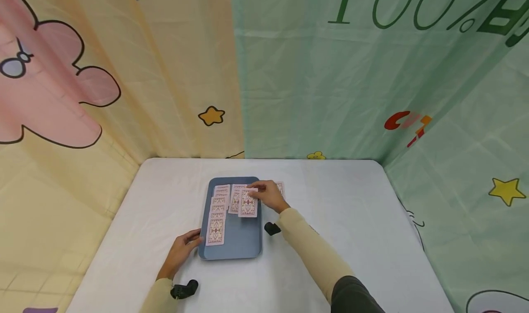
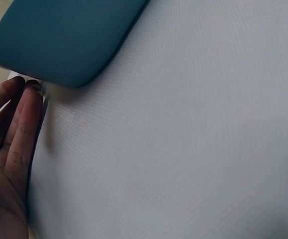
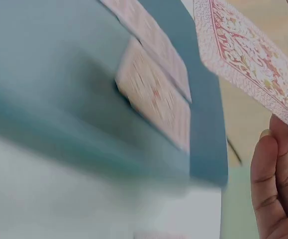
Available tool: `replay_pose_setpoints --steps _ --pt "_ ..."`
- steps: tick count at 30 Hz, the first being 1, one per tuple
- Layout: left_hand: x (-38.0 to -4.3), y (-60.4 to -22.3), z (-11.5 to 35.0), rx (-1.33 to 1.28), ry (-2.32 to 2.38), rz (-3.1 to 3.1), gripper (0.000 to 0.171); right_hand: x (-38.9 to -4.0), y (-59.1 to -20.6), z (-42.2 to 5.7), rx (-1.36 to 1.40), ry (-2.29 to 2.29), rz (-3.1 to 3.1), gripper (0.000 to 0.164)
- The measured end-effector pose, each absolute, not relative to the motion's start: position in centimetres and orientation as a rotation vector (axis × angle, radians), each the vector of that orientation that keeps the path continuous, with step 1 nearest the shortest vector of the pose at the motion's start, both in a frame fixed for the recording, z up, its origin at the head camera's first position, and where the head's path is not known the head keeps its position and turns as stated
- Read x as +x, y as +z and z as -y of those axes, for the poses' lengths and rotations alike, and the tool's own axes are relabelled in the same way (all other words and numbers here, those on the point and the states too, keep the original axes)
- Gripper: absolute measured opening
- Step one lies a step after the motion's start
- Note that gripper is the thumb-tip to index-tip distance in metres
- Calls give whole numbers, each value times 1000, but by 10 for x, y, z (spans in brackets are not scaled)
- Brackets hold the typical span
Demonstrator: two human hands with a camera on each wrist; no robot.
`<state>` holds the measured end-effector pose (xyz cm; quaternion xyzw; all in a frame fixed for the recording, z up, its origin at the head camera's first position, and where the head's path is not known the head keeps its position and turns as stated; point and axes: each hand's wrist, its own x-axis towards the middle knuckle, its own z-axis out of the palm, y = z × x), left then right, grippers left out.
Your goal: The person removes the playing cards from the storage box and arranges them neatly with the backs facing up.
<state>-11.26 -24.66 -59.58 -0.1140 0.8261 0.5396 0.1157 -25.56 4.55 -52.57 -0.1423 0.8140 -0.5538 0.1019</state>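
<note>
My right hand (image 1: 267, 194) pinches a patterned red-and-white playing card (image 1: 249, 206) by its top edge, above the blue tray (image 1: 237, 251). In the right wrist view this card (image 3: 253, 55) is raised over the tray, with fingers at its edge. Face-down cards (image 1: 216, 230) overlap in a column along the tray's left side. A shorter column of cards (image 1: 233, 202) lies beside it, partly hidden by the held card. At the tray's left rim, my left hand (image 1: 181, 251) touches the edge; its fingers (image 2: 22, 134) are fairly straight in the left wrist view.
More cards (image 1: 280, 187) lie on the white table (image 1: 330, 212) right of the tray, mostly behind my right hand. A black wrist device (image 1: 184, 289) sits at my left wrist, another (image 1: 272, 229) near my right. Printed curtains (image 1: 289, 97) surround the table's far side.
</note>
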Motion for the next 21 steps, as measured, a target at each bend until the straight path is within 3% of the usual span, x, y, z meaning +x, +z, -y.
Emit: replay_pose_setpoints --steps 12,21 --pt "-111 -595 249 -345 1583 -2420 53 -297 -538 -126 -78 -1854 -2360 27" --pt "-109 -597 248 -352 1592 -2429 53 -311 -558 -160 178 -1787 -2428 28"
